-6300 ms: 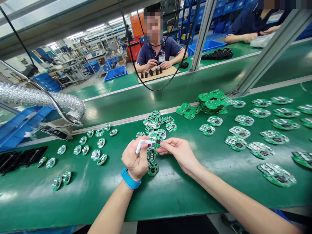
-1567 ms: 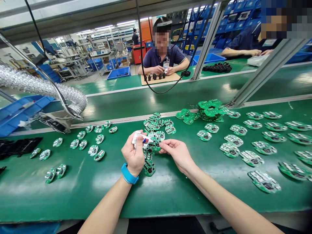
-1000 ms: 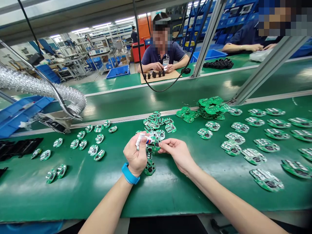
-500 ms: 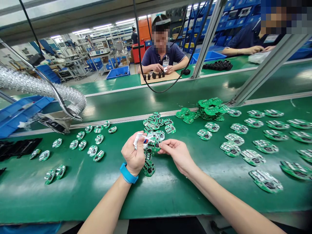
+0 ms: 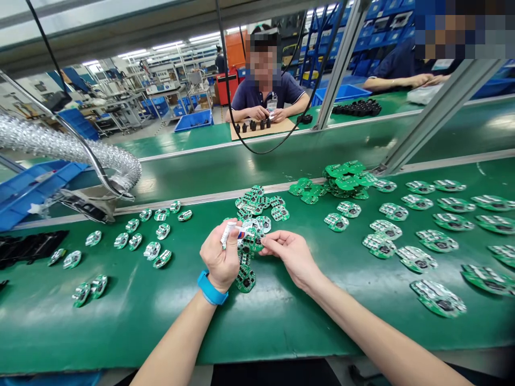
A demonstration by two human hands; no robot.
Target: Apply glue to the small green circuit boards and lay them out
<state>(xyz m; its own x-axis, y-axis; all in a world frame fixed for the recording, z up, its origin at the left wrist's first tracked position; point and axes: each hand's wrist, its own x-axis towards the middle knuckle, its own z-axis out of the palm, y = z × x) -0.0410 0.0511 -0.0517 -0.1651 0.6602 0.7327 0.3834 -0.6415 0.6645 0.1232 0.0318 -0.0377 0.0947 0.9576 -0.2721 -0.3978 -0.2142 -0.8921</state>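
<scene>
Our left hand [image 5: 219, 262] pinches a small white tube [image 5: 229, 233], its tip just beside the green circuit board [image 5: 252, 241] that our right hand [image 5: 287, 254] grips at 12 o'clock. A heap of boards [image 5: 257, 201] lies further out at 12 o'clock, and rows of boards [image 5: 420, 202] cover the green worktop [image 5: 120, 332] at 3 o'clock.

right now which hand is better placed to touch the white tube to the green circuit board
Left, probably: the left hand grips the small white tube, its tip beside the green circuit board, while the right hand seems to pinch that board.

blue shelving racks [image 5: 382, 32]; ceiling lights [image 5: 205, 37]
</scene>
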